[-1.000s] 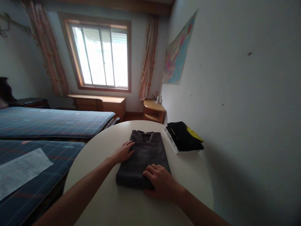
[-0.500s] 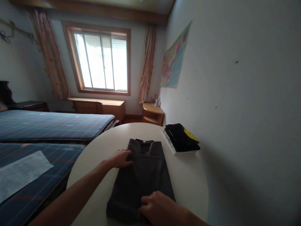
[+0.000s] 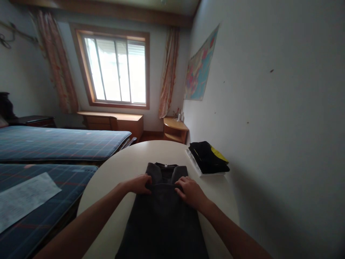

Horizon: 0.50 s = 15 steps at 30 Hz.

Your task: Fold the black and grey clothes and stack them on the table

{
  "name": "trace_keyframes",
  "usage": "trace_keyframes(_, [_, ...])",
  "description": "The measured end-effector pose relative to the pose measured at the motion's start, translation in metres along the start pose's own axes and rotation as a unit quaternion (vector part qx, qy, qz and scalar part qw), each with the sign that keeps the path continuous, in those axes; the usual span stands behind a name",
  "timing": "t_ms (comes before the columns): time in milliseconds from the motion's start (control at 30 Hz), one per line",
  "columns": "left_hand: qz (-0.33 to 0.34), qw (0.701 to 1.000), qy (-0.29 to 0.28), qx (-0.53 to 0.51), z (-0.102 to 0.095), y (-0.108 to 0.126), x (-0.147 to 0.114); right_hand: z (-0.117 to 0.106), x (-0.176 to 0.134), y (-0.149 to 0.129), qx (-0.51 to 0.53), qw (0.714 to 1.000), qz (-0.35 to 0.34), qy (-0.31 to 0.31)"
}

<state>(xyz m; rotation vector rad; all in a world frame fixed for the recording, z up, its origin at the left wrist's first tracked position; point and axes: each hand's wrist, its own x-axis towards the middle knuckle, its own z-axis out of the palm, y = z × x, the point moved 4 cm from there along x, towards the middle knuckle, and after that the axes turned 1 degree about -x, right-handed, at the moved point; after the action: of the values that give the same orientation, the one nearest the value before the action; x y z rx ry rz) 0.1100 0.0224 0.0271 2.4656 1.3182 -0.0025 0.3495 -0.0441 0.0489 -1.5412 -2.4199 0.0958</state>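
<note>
A dark grey folded shirt (image 3: 167,216) lies on the round white table (image 3: 107,172), its neckline with a small pale label at the far end. One layer is folded up across it, its edge just below the neckline. My left hand (image 3: 140,183) has its fingers bent round the left end of that edge, the fingertips partly hidden. On the right end, my right hand (image 3: 190,190) pinches the same edge between thumb and fingers.
Folded black and yellow clothing (image 3: 207,156) rests on a white packet at the table's right, near the wall (image 3: 280,154). To the left are beds with blue plaid mattresses (image 3: 67,144) and a paper sheet (image 3: 29,198). A wooden desk (image 3: 129,120) stands under the window.
My right hand has moved from the near end of the shirt to the fold below the neckline. The shirt has shifted slightly toward me. My left hand has stayed almost in place.
</note>
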Motion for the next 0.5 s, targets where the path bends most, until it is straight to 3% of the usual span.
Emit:
trace_keyframes(200, [-0.022, 0.998, -0.032, -0.047, -0.001, -0.011, -0.003, 0.016, 0.004, 0.034, -0.018, 0.998, 0.057, -0.033])
trace_keyframes(400, [-0.003, 0.995, -0.051, -0.089, -0.002, -0.025, -0.006, 0.017, 0.002, 0.040, 0.090, 0.994, 0.057, -0.035])
trace_keyframes(500, [0.036, 0.985, -0.040, -0.161, -0.012, -0.030, -0.008, 0.010, 0.002, 0.046, 0.162, 0.984, 0.054, -0.046])
